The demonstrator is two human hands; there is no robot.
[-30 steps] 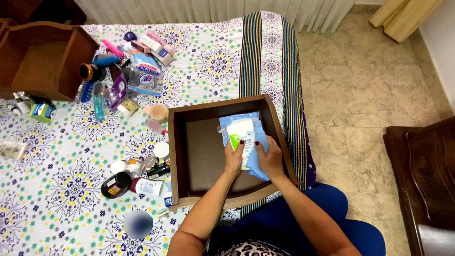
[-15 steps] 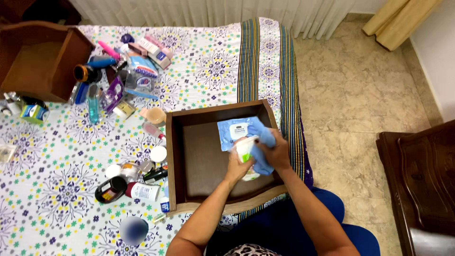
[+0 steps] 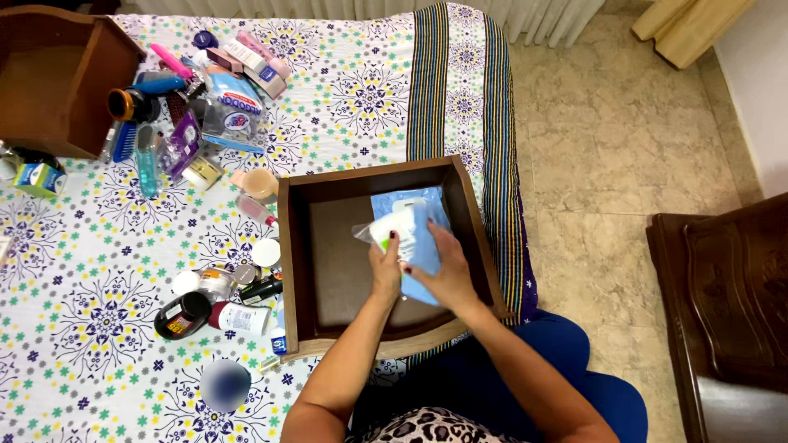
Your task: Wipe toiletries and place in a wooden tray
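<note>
Plastic crinkles under both hands inside the wooden drawer (image 3: pixel 300 271) on the bed. The left hand (image 3: pixel 386 267) comes up from the near edge, forearm slanting far and slightly right, its fingers closed on the near end of a clear plastic packet (image 3: pixel 386 230) with white and green contents. The right hand (image 3: pixel 439 271) lies just beside it, palm down and fingers spread flat, pressing on a light blue pack (image 3: pixel 419 226) rather than clasping it. That blue pack lies flat on the drawer floor, in the right half, its long axis running from near to far; its far end shows clear beyond the fingertips, its near corner under the wrist. The clear packet sits on top of the blue pack's left edge, tilted, pointing far and left from the left thumb.

The drawer rests on a flowered bedspread (image 3: pixel 82 328) with a striped border (image 3: pixel 460 98) down its right side. Left of the drawer a scatter of bottles and jars (image 3: pixel 222 303) lies close to its wall. Further left and far, more tubes and packets (image 3: pixel 205 90) are heaped beside a second wooden drawer (image 3: pixel 57 82). A dark wooden cabinet (image 3: pixel 730 303) stands on the tiled floor (image 3: pixel 607 139) at the right.
</note>
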